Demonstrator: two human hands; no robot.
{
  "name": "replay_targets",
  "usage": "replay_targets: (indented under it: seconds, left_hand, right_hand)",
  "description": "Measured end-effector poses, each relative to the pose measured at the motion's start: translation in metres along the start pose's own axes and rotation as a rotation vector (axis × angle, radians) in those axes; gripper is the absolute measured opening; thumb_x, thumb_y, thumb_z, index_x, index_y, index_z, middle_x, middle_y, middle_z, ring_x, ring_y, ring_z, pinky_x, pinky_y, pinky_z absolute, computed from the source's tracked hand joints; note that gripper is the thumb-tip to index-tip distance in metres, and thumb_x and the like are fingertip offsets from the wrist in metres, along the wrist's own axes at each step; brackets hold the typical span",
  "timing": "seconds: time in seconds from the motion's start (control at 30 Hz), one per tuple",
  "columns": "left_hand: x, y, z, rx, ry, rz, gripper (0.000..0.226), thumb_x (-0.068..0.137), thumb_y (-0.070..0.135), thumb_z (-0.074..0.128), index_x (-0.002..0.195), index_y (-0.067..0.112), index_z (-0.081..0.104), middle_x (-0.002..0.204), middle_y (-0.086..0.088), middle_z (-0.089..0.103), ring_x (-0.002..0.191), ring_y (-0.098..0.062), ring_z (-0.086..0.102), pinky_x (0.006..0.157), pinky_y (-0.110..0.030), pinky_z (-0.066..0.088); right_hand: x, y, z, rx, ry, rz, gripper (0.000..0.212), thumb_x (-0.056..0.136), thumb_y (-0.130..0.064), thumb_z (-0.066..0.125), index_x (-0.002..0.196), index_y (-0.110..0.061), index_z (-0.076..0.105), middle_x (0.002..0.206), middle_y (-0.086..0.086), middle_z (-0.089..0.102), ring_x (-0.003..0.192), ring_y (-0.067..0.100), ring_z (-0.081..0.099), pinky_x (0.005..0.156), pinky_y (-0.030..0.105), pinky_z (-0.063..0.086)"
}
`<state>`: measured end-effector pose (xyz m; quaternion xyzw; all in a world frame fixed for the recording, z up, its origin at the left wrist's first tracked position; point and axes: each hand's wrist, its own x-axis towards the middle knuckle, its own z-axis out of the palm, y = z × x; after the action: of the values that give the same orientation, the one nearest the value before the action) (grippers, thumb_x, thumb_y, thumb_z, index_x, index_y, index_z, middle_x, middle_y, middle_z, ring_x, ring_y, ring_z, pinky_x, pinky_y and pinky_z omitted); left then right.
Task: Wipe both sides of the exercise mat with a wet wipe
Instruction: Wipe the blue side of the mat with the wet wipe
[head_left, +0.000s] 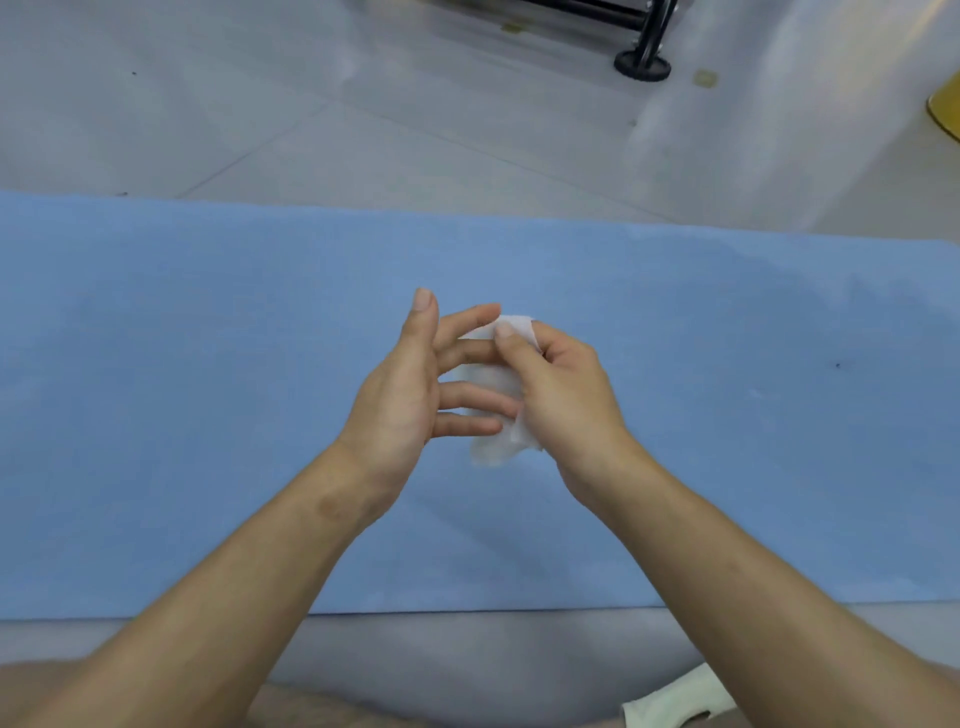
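Observation:
A light blue exercise mat (208, 364) lies flat on the floor across the whole width of the view. Above its middle I hold a white wet wipe (496, 441), which hangs crumpled between my two hands. My right hand (561, 389) pinches the wipe's top between thumb and fingers. My left hand (410, 389) is beside it with thumb up and fingers spread straight, their tips touching the wipe. Part of the wipe is hidden behind my fingers.
Pale grey floor tiles (260, 104) lie beyond the mat. A black stand foot (642, 65) sits at the top, a yellow object (948, 111) at the right edge. A whitish object (675, 701) lies near my right forearm at the bottom.

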<state>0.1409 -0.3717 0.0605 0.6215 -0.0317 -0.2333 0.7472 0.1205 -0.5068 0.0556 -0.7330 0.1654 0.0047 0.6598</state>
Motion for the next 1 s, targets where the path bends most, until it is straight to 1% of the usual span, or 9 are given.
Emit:
replay_targets:
  seconds: [0.1,0.2,0.27,0.33,0.43,0.57,0.73,0.87,1.0]
  left_hand:
    - [0.002,-0.004,-0.001,0.122,0.214,0.104,0.036,0.108,0.043,0.040,0.119,0.022,0.066,0.103,0.003,0.075,0.071,-0.020,0.071,0.062,-0.026,0.053]
    - [0.005,-0.013,-0.005,0.197,0.380,0.086,0.025,0.105,0.041,0.050,0.113,0.023,0.065,0.100,0.005,0.068,0.084,-0.013,0.070,0.070,-0.027,0.052]
    - [0.004,-0.016,-0.005,0.107,0.326,-0.037,0.038,0.103,0.053,0.046,0.114,0.023,0.066,0.104,0.003,0.071,0.093,-0.013,0.072,0.075,-0.030,0.055]
    - [0.000,-0.015,0.000,-0.014,0.218,-0.131,0.049,0.101,0.060,0.042,0.116,0.023,0.069,0.104,0.002,0.076,0.093,-0.014,0.074,0.073,-0.032,0.056]
    - [-0.002,-0.015,0.007,-0.067,0.209,-0.092,0.038,0.105,0.049,0.045,0.121,0.023,0.069,0.110,0.002,0.077,0.101,-0.017,0.074,0.080,-0.036,0.058]
    - [-0.003,-0.019,0.011,-0.022,0.320,-0.022,0.026,0.108,0.032,0.047,0.115,0.016,0.065,0.109,-0.001,0.076,0.103,-0.018,0.073,0.089,-0.045,0.060]
    - [0.001,-0.018,0.003,0.260,0.417,0.211,0.025,0.109,0.030,0.043,0.101,0.013,0.060,0.088,-0.002,0.068,0.076,-0.009,0.061,0.068,-0.034,0.053]
    - [0.005,-0.023,-0.006,0.401,0.475,0.272,0.032,0.109,0.031,0.043,0.097,0.004,0.056,0.091,-0.017,0.062,0.071,-0.015,0.051,0.065,-0.047,0.050]
    - [0.005,-0.028,-0.006,0.247,0.493,0.177,0.032,0.102,0.041,0.043,0.092,0.014,0.055,0.090,-0.012,0.062,0.079,-0.019,0.056,0.077,-0.061,0.057]
  right_hand:
    - [0.003,0.001,-0.003,0.134,0.082,0.058,0.028,0.106,-0.033,0.049,0.099,-0.020,0.073,0.098,-0.002,0.077,0.091,0.017,0.072,0.081,0.038,0.057]
    - [0.006,0.000,-0.005,0.269,0.077,0.091,0.028,0.107,-0.032,0.048,0.106,-0.017,0.073,0.106,0.007,0.076,0.091,0.019,0.071,0.078,0.038,0.054]
    - [0.005,-0.002,-0.005,0.342,0.052,0.102,0.032,0.107,-0.031,0.047,0.116,-0.012,0.071,0.114,0.012,0.074,0.103,0.029,0.072,0.084,0.046,0.056]
    - [0.004,-0.001,-0.003,0.371,-0.003,0.109,0.033,0.107,-0.030,0.048,0.120,-0.009,0.069,0.116,0.016,0.073,0.109,0.036,0.070,0.090,0.055,0.056]
    - [0.003,0.007,0.000,0.298,-0.038,0.118,0.026,0.104,-0.029,0.055,0.115,-0.012,0.070,0.111,0.009,0.076,0.106,0.031,0.072,0.088,0.054,0.057]
    - [0.001,0.016,0.009,0.086,0.061,0.090,0.025,0.104,-0.033,0.052,0.102,-0.014,0.069,0.097,0.004,0.077,0.092,0.020,0.074,0.080,0.044,0.060]
    - [0.003,0.021,0.013,-0.104,0.176,-0.122,0.040,0.104,-0.041,0.048,0.090,-0.006,0.060,0.080,0.010,0.066,0.069,0.019,0.057,0.067,0.044,0.052]
    - [0.007,0.019,0.005,-0.160,0.217,-0.226,0.035,0.105,-0.036,0.050,0.084,-0.008,0.053,0.064,-0.008,0.049,0.058,0.011,0.044,0.055,0.031,0.038]
    - [-0.004,0.020,0.012,-0.199,0.189,-0.297,0.026,0.106,-0.037,0.048,0.087,-0.019,0.053,0.059,-0.012,0.050,0.054,0.008,0.045,0.052,0.028,0.037]
